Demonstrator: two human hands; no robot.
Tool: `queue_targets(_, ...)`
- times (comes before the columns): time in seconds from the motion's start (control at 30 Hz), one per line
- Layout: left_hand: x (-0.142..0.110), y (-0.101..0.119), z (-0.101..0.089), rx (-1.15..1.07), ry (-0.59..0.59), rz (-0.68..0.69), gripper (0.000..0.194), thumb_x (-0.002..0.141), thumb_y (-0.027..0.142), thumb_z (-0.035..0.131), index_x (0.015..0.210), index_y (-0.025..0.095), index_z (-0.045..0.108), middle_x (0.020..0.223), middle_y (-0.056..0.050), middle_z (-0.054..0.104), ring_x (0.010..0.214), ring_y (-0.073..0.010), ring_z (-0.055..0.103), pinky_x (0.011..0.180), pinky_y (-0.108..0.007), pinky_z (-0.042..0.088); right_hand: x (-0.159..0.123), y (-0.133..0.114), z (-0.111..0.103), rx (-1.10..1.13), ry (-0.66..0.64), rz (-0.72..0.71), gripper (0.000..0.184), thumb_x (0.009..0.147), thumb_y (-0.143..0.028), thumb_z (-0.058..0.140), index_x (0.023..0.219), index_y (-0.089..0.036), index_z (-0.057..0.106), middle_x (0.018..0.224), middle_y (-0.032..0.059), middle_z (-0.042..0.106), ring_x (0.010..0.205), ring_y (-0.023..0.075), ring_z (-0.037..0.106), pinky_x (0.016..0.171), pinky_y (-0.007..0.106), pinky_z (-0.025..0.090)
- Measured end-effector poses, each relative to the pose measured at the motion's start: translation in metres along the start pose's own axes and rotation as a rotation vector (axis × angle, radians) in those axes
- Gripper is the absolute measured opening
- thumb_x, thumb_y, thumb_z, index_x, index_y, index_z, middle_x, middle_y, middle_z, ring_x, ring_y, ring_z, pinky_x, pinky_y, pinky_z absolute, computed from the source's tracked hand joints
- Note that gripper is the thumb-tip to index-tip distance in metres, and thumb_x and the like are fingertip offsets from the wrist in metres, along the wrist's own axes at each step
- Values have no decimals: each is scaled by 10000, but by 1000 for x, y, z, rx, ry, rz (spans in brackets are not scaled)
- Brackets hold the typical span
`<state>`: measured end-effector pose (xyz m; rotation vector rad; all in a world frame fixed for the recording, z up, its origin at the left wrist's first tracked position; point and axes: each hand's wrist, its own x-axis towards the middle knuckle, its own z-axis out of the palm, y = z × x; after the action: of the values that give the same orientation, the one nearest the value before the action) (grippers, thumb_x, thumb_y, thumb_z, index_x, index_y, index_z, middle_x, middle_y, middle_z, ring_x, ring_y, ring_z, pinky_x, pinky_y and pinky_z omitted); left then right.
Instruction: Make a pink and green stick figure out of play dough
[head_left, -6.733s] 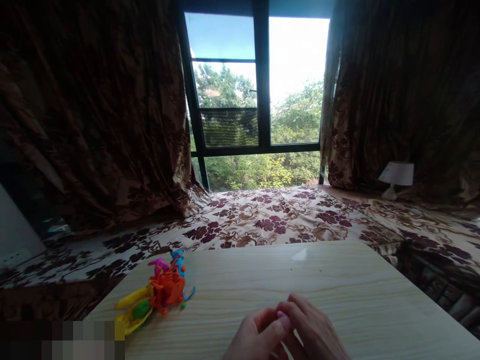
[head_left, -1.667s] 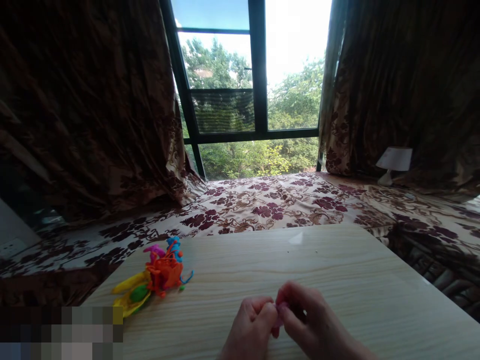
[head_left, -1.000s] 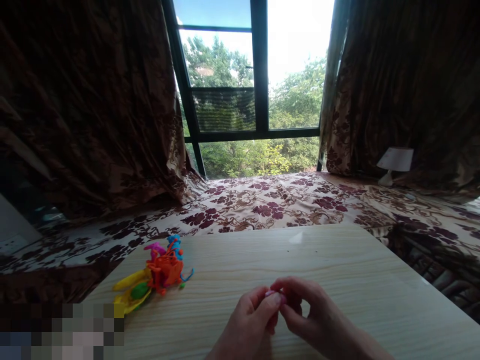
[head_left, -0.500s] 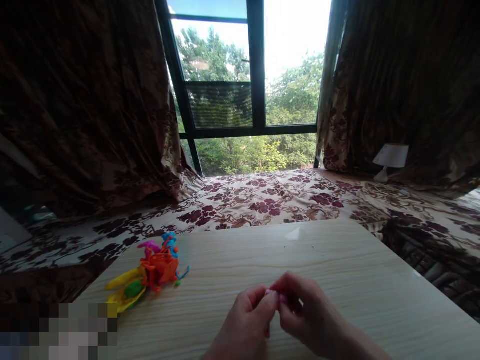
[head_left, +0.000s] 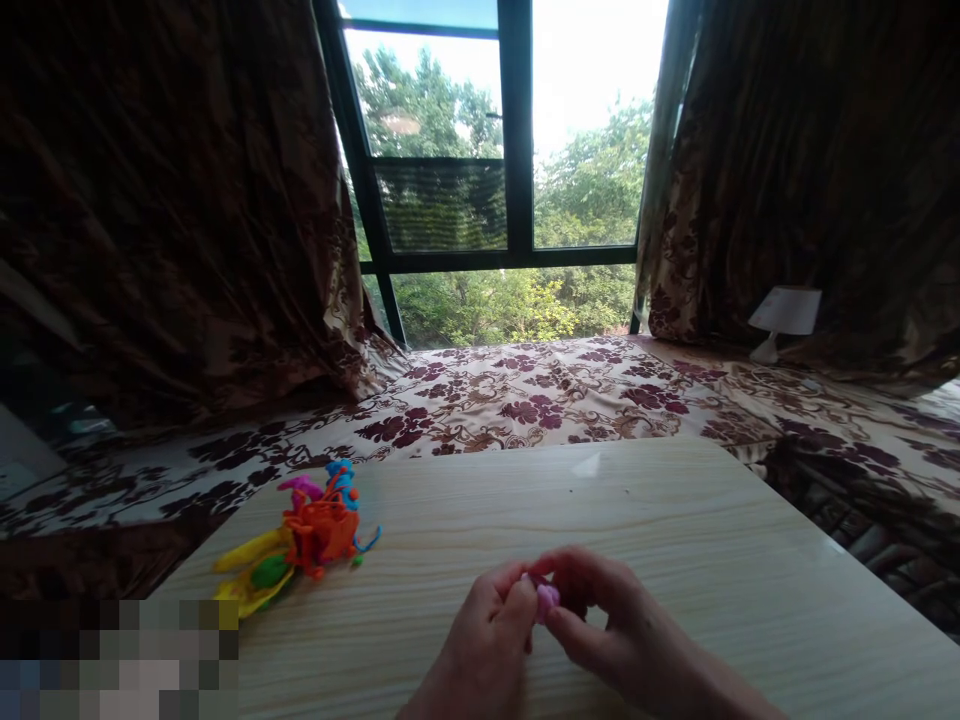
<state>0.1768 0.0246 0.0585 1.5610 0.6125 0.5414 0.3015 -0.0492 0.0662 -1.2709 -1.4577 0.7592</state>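
Note:
A small pink lump of modelling clay [head_left: 547, 598] is pinched between my two hands, low over the middle of the table. My left hand [head_left: 486, 640] is closed, its thumb and forefinger pressed on the clay's left side. My right hand [head_left: 619, 612] curls round from the other side, thumb and fingertips against the clay. The fingers partly cover the lump, so its full shape is hidden. To the left lie clay pieces: an orange spiky one [head_left: 324, 530], a blue figure [head_left: 341, 485], a magenta piece [head_left: 301, 488] and a yellow form with green inside [head_left: 255, 585].
The pale wood-grain table [head_left: 450, 520] carries a thin blue strand [head_left: 370, 541] and a green bit [head_left: 357, 561] beside the orange clay. Beyond it are a flowered cloth [head_left: 517, 400], a window, dark curtains and a white lamp [head_left: 786, 312]. The lower left corner is pixelated.
The right thumb and fingers have opened a little and shifted, so more of the pink clay shows. The clay stays between both hands. The view has moved slightly.

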Motion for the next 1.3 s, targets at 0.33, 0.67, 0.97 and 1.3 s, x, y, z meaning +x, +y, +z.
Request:
queue_targets(0.33, 3, 3, 4, 26, 4, -79, 358, 825, 419, 387, 684, 138, 559, 561, 21, 474, 518, -94, 421, 492, -211, 331, 1, 24, -4, -226, 166, -53, 68, 773, -154, 488, 828, -193, 499, 587, -53, 496, 508, 73, 421, 479, 181, 353)
queue_targets(0.67, 2, 8, 1, 34, -71, -16, 372, 849, 402, 348, 718, 146, 582, 550, 37, 407, 531, -92, 359, 507, -223, 281, 0, 19, -3, -292, 140, -154, 320, 704, -103, 519, 999, -214, 466, 663, -51, 526, 559, 81, 455, 530, 190, 382)
queue_targets(0.97, -2, 5, 5, 151, -13, -1, 374, 853, 388, 344, 587, 161, 476, 525, 55, 314, 518, -83, 282, 489, -219, 240, -2, 19, 0, -250, 165, -47, 33, 774, -176, 487, 799, -185, 506, 570, -50, 481, 491, 74, 410, 462, 192, 330)
queue_targets(1.3, -4, 21, 1, 123, -55, 66, 271, 853, 377, 380, 747, 177, 530, 629, 38, 436, 623, -104, 423, 582, -207, 346, 3, -1, -3, 345, 19, 62, 82, 822, -235, 516, 848, -160, 538, 651, -4, 576, 649, 120, 543, 592, 226, 431)
